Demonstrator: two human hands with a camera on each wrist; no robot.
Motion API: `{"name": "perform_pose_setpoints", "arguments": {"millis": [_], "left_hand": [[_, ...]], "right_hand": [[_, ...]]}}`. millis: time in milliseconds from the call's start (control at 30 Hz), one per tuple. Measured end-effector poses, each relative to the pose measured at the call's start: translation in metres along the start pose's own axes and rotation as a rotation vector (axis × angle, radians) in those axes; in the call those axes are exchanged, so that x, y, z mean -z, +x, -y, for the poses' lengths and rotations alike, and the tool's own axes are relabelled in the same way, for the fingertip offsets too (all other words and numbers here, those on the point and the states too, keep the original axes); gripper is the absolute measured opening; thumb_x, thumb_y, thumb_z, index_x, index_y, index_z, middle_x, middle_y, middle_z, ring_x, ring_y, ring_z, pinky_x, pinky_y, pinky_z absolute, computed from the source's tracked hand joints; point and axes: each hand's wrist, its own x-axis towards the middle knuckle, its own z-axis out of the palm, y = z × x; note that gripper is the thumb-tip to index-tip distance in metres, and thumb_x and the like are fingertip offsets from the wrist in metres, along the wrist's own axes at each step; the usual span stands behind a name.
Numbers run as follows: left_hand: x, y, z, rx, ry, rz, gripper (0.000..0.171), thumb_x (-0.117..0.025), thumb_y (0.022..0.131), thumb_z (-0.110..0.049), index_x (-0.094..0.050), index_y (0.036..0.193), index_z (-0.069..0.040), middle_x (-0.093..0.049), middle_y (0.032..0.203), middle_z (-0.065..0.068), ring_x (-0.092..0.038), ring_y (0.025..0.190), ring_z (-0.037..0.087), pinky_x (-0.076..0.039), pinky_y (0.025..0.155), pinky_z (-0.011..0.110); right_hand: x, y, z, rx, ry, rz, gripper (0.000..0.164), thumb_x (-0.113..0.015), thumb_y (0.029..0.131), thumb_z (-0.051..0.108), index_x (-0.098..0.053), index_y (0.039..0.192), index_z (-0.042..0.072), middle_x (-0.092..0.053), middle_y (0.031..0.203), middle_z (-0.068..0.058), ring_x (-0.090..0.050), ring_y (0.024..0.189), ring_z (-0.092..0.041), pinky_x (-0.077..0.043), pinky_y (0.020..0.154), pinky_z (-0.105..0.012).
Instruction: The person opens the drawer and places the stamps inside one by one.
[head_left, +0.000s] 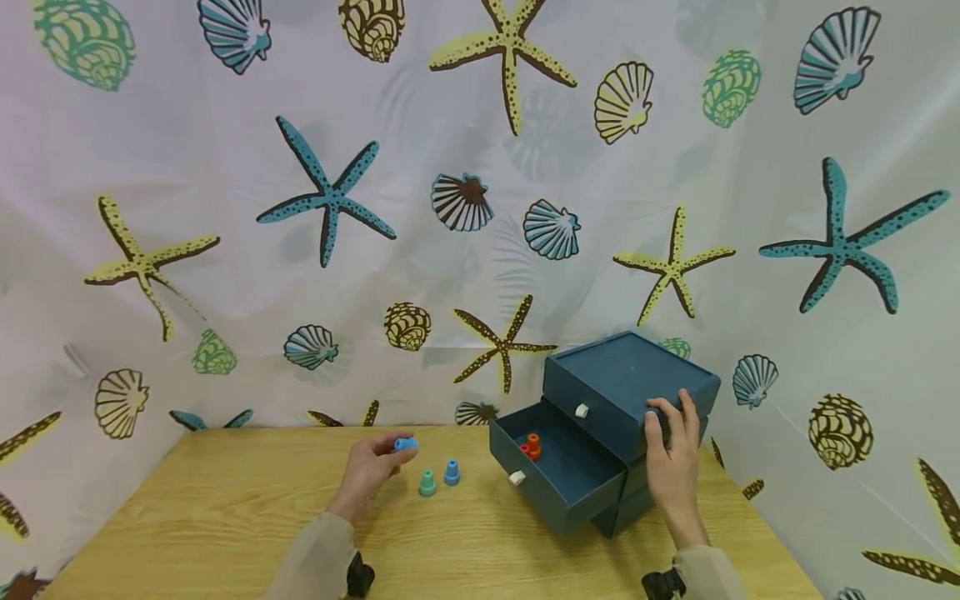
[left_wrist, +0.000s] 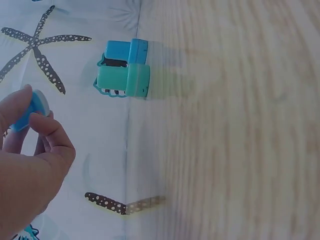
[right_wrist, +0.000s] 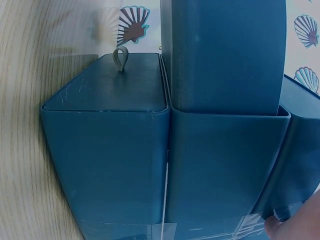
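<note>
In the head view my left hand [head_left: 371, 468] pinches a small blue stepped cylinder [head_left: 406, 444] between thumb and fingers, above the table. The left wrist view shows the pale, wider end of this cylinder [left_wrist: 41, 103] tipped up. Near that hand, a green stepped cylinder [head_left: 427, 483] and another blue one [head_left: 452, 472] stand upright side by side. My right hand [head_left: 672, 458] rests against the right side of a dark blue drawer cabinet [head_left: 626, 367], fingertips at its top edge. The cabinet's middle drawer [head_left: 555, 492] is pulled out, with red and orange pieces [head_left: 533, 446] inside.
A wooden table [head_left: 225, 517] carries everything. Behind it hangs a white cloth [head_left: 480, 275] printed with starfish and shells. White pull tabs [head_left: 582, 411] mark the drawer fronts. The right wrist view shows the stacked cabinet levels [right_wrist: 105, 165] side-on.
</note>
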Motion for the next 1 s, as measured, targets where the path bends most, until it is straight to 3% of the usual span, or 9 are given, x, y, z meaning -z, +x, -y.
{"name": "perform_pose_setpoints", "arguments": {"millis": [333, 567, 1000], "left_hand": [[-0.01, -0.002, -0.004, -0.088, -0.043, -0.005, 0.039, -0.075, 0.088, -0.024, -0.068, 0.124, -0.009, -0.067, 0.116, 0.006, -0.062, 0.094, 0.012, -0.054, 0.08, 0.028], [-0.019, -0.005, -0.009, -0.128, -0.016, 0.013, 0.041, -0.076, 0.086, -0.027, -0.069, 0.123, -0.01, -0.062, 0.128, 0.009, -0.063, 0.103, 0.016, -0.052, 0.082, 0.03], [-0.039, -0.011, -0.019, -0.209, -0.028, 0.017, 0.037, -0.073, 0.089, -0.03, -0.069, 0.121, -0.011, -0.068, 0.113, 0.008, -0.061, 0.092, 0.013, -0.052, 0.073, 0.025]], "right_hand": [[0.0, -0.001, -0.002, 0.0, 0.005, 0.0, 0.032, -0.048, 0.104, 0.03, -0.057, 0.128, 0.012, -0.015, 0.164, -0.008, -0.014, 0.149, -0.039, -0.024, 0.106, -0.072], [0.0, 0.0, -0.002, 0.005, -0.003, 0.001, 0.032, -0.048, 0.104, 0.03, -0.057, 0.129, 0.012, -0.015, 0.164, -0.008, -0.014, 0.149, -0.04, -0.025, 0.106, -0.071], [0.0, 0.001, -0.003, 0.001, -0.003, 0.002, 0.032, -0.048, 0.104, 0.031, -0.057, 0.128, 0.012, -0.015, 0.164, -0.007, -0.015, 0.149, -0.039, -0.023, 0.106, -0.071]]}}
